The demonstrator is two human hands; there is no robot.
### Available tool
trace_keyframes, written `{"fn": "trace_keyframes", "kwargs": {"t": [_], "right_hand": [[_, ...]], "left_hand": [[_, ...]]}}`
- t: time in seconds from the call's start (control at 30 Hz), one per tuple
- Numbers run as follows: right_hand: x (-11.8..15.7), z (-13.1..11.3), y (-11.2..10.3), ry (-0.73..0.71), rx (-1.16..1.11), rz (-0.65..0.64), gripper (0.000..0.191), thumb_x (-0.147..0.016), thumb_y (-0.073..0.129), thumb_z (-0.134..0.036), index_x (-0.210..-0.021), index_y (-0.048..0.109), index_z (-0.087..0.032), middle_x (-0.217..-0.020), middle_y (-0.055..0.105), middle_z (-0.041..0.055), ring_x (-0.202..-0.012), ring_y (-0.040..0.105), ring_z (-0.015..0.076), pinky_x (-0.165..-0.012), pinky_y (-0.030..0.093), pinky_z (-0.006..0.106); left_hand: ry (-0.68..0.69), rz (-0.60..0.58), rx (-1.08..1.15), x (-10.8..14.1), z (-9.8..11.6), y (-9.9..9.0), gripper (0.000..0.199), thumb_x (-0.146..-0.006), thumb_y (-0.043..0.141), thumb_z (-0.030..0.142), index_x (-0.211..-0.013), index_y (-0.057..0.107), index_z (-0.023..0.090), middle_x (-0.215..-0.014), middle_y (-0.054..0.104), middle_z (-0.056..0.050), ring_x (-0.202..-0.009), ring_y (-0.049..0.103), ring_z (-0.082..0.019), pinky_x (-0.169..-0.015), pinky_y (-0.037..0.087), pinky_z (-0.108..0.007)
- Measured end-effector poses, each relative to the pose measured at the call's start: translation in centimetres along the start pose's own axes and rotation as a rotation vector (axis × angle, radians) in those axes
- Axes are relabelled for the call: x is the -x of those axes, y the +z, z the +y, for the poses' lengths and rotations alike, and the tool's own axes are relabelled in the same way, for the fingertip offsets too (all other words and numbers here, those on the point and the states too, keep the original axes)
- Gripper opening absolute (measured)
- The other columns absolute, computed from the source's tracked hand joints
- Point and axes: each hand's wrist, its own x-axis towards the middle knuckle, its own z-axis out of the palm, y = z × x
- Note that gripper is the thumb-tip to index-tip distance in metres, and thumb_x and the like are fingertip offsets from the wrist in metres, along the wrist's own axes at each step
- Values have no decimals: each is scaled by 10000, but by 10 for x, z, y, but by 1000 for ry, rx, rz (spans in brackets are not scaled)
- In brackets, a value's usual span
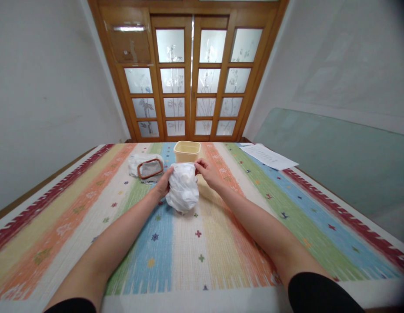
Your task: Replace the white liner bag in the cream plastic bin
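Note:
A crumpled white plastic bag (183, 191) bulges between my two hands, just above or on the striped tablecloth. My left hand (165, 181) grips its left side. With thumb and fingers pinched together, my right hand (206, 171) holds the bag's upper right edge. What the bag contains, if anything, is hidden. Right behind it stands a pale yellow plastic tub (187, 150) with no lid on it. To the left of the tub lies another whitish crumpled bundle (135, 164), with a reddish-brown rounded rectangular frame (138, 170) on top.
A striped, patterned cloth (202, 243) covers the table. Printed paper sheets (270, 156) lie at the far right edge. Beyond the table are wooden doors with glass panes (190, 78). A pale green panel (335, 169) stands along the right side.

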Motion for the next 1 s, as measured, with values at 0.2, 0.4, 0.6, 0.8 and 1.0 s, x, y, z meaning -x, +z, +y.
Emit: {"fn": "trace_keyframes", "kwargs": {"t": [0.2,0.4,0.6,0.8,1.0], "right_hand": [[-3,-7,0,98,-210,120,455,-692,874,-561,-809,588,-226,-720,611,-58,-644,550,113,-619,462,245],[-6,-7,0,168,-350,137,467,-653,913,-513,-812,578,-230,-691,601,-66,-617,527,108,-574,421,230],[-6,-8,-5,178,-336,186,454,-649,902,-486,-841,579,-230,-709,613,-67,-610,528,105,-576,419,230],[-7,-13,-6,147,-290,289,451,-624,878,-494,-830,571,-236,-696,584,-68,-631,516,125,-595,419,252],[-10,-13,-10,102,-250,335,439,-607,869,-491,-815,586,-227,-716,574,-67,-648,502,119,-618,421,249]], "left_hand": [[-88,-76,-57,4,-5,0,644,-807,785,484,-1353,664,164,-1238,780,-117,-1246,701,-323,-1173,496,-433],[-138,-35,-76,1,-9,5,643,-869,707,565,-1354,668,146,-1246,775,-134,-1261,689,-331,-1170,496,-445],[-99,-82,-83,-2,-12,2,711,-848,701,659,-1339,673,146,-1268,762,-144,-1294,665,-339,-1177,480,-461],[-28,-200,-174,-4,-24,-6,673,-811,804,553,-1362,658,195,-1376,713,-115,-1339,623,-347,-1188,448,-482],[146,-120,-337,-4,-24,1,623,-915,673,605,-1388,644,201,-1447,666,-109,-1397,565,-329,-1220,401,-472]]}}
